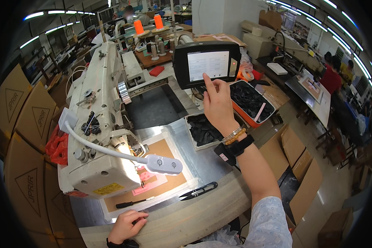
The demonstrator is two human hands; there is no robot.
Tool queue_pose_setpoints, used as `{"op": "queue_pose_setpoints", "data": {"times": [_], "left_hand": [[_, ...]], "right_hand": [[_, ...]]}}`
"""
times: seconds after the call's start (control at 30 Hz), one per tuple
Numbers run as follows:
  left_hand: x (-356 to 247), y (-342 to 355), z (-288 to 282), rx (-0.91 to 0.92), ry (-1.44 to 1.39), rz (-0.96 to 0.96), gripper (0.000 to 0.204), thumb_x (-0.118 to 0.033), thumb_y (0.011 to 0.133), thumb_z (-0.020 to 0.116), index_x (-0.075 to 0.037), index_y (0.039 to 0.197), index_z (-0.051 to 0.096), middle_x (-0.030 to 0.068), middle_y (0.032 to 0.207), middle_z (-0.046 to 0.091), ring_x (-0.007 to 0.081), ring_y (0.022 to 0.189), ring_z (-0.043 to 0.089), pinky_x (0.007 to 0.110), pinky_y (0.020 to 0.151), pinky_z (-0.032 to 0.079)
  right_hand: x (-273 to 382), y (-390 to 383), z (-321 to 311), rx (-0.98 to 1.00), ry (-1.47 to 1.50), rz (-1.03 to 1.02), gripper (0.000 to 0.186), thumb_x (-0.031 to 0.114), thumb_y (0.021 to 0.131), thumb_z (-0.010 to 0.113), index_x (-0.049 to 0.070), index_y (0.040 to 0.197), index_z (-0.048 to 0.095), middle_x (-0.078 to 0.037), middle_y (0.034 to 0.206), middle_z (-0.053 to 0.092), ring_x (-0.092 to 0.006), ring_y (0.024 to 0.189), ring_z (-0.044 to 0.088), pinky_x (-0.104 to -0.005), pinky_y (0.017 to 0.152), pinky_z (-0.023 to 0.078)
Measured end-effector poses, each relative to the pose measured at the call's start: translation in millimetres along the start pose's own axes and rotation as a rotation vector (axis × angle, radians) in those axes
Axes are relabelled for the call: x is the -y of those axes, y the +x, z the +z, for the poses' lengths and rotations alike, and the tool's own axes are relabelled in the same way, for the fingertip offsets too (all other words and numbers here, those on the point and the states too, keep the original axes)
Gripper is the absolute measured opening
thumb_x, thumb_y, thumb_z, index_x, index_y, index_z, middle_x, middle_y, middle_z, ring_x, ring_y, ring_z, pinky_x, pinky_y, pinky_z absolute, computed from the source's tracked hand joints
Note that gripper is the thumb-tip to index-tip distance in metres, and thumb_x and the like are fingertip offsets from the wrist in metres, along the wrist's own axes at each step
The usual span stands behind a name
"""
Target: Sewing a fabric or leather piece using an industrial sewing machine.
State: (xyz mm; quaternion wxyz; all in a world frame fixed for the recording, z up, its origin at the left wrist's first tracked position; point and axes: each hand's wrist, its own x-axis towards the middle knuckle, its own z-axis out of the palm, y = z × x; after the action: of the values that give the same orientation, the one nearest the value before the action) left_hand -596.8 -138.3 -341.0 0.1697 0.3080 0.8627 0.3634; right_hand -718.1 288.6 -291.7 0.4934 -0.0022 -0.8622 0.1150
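My right hand (220, 105) is raised to a black-framed touchscreen panel (208, 66), its index finger stretched out onto the lower part of the lit screen. The other fingers are bent and hold nothing. At the table's front edge rests my left hand (127, 226), empty, with fingers loosely bent and the thumb apart. Near it lie a screwdriver (126, 204) with a black handle and black thread snips (200, 191). Beyond them, a brown board with a pink piece (159, 180) on it sits partly under the head of a large industrial sewing machine (91, 153).
A white lamp (163, 164) on a bent neck overhangs the board. Black strips fill a white tray (199, 146) and an orange-sided tin (246, 118). Cardboard boxes (33, 165) stack up at left; an open carton (306, 198) stands at right. Orange thread cones (139, 27) stand behind.
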Motion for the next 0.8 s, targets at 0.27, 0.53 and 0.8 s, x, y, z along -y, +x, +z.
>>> {"op": "queue_pose_setpoints", "data": {"times": [0.27,0.53,0.8], "left_hand": [[1,0,-1,0.006,-0.005,0.026,0.018,-0.008,0.081,0.072,-0.005,0.099,0.073,0.0105,0.083,0.067,0.0193,0.069,0.064,0.028,0.064,0.051],[2,0,0,0.009,-0.012,0.024,0.019,-0.009,0.081,0.072,-0.005,0.099,0.073,0.0104,0.083,0.067,0.0192,0.069,0.064,0.029,0.064,0.051],[2,0,-1,0.017,0.002,0.011,0.019,-0.011,0.083,0.072,-0.005,0.101,0.072,0.0118,0.086,0.069,0.0218,0.073,0.065,0.03,0.065,0.052]], "right_hand": [[7,19,4,-0.001,-0.086,0.037,0.054,0.005,0.087,0.059,0.008,0.14,0.049,-0.016,0.099,0.051,-0.0306,0.091,0.051,-0.0406,0.079,0.045],[-6,7,2,-0.049,-0.046,0.054,0.052,0.005,0.086,0.06,0.008,0.137,0.052,-0.016,0.098,0.052,-0.031,0.088,0.052,-0.0409,0.077,0.046],[-3,9,4,0.044,-0.068,0.021,0.057,0.004,0.088,0.059,0.015,0.143,0.048,-0.015,0.097,0.049,-0.0296,0.09,0.05,-0.0399,0.081,0.045]]}}
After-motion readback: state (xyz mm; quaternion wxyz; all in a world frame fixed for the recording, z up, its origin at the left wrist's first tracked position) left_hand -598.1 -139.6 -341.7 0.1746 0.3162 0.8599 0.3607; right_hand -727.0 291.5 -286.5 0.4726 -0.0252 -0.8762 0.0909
